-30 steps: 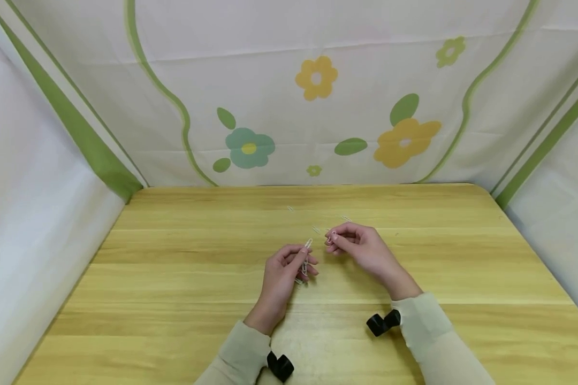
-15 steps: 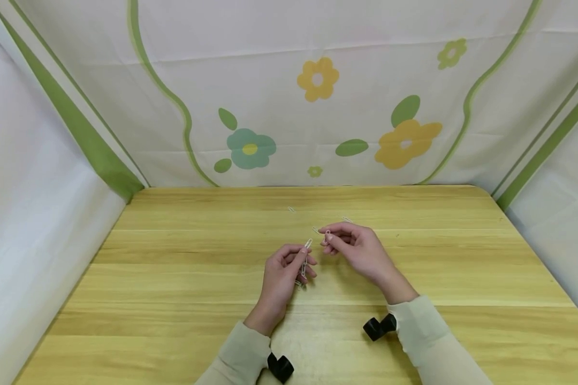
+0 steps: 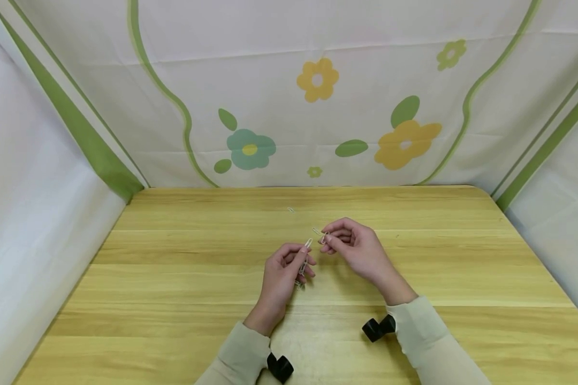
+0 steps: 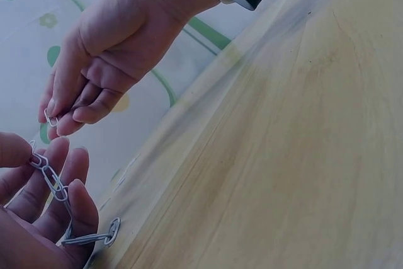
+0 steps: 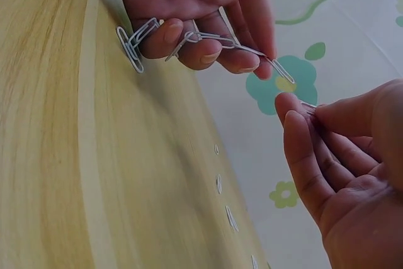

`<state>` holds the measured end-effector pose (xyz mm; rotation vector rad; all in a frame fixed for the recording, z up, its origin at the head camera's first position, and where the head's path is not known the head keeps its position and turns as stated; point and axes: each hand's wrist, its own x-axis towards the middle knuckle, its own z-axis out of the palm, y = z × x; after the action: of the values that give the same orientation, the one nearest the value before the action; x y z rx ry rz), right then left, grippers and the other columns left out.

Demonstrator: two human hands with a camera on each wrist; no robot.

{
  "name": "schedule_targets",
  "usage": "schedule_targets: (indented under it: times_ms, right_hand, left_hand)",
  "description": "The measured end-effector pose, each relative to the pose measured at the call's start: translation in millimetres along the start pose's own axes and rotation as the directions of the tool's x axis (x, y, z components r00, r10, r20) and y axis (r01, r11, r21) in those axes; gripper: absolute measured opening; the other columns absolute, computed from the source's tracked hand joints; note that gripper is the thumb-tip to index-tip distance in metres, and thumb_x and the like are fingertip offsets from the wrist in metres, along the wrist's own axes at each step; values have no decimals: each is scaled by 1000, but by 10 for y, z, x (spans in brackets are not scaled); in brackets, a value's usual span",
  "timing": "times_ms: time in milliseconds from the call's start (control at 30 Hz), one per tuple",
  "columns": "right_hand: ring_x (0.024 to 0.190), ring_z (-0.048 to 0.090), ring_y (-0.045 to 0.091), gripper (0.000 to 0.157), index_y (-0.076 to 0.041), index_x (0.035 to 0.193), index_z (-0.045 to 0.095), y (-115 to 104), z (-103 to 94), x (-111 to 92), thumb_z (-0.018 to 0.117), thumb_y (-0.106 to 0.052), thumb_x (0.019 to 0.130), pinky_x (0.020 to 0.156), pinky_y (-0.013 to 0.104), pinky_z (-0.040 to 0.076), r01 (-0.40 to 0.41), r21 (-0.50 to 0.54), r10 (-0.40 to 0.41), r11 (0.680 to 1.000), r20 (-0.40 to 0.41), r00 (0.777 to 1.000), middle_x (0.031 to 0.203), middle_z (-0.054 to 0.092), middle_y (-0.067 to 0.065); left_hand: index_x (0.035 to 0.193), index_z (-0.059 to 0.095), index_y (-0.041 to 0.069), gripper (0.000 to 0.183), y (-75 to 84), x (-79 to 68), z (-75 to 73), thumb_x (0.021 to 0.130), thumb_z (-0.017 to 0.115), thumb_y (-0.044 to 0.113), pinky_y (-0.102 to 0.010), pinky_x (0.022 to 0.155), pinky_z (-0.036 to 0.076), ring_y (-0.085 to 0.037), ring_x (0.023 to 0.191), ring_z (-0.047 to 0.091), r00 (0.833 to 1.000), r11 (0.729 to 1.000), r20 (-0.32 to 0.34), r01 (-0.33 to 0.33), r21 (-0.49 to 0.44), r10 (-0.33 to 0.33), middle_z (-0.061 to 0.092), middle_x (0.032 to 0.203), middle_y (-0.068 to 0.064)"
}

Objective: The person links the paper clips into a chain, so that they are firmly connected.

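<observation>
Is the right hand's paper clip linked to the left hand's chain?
No, the right wrist view shows a gap between the paper clip in the right hand and the chain in the left hand.

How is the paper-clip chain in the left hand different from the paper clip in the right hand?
The chain is several clips linked together; the single clip is unlinked. The chain is much longer, running across the fingers of the left hand, while the single clip is short and pinched at the fingertips of the right hand, which partly hide it. Both are pale, looped and held off the table.
</observation>
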<state>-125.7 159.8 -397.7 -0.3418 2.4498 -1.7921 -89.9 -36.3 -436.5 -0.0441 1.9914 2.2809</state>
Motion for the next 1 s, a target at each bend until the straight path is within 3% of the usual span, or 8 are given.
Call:
schedule_targets:
  times_ms: [400,567,800,1000]
  right_hand:
    - [87,78,20,20,3,121,68,-21,4,-20,68,-11,106,84,43,66,43,-27,-43,999,-11,999,107,78,23]
    - [84,76,20,14,-3,115,72,-9,54,-25,71,-12,105,75,31,62,120,-113,-124,986,-33,992,100,79,18]
    - [79,74,17,7,-8,108,74,4,111,-29,74,-6,101,71,30,59,275,-244,-288,930,-16,958,91,80,10]
    - [79,73,11,9,-10,106,74,36,122,-28,75,-4,100,71,30,60,378,-383,-398,843,30,917,89,80,6]
  left_hand:
    - [123,69,-3,32,9,-1,7,109,67,26,-24,64,55,-17,75,72,1000,1000,9,2,2,-3,77,92,-2]
    - [119,71,-1,27,14,-13,8,108,67,23,-24,64,55,-15,75,71,1000,1000,19,-11,7,11,77,90,-3]
    - [117,72,-2,24,20,-31,11,109,66,19,-22,63,53,-15,74,70,999,999,37,-29,14,29,77,89,-4]
    - [118,72,-5,25,11,-28,9,109,66,18,-22,63,52,-15,74,69,999,999,43,-31,23,30,76,89,-4]
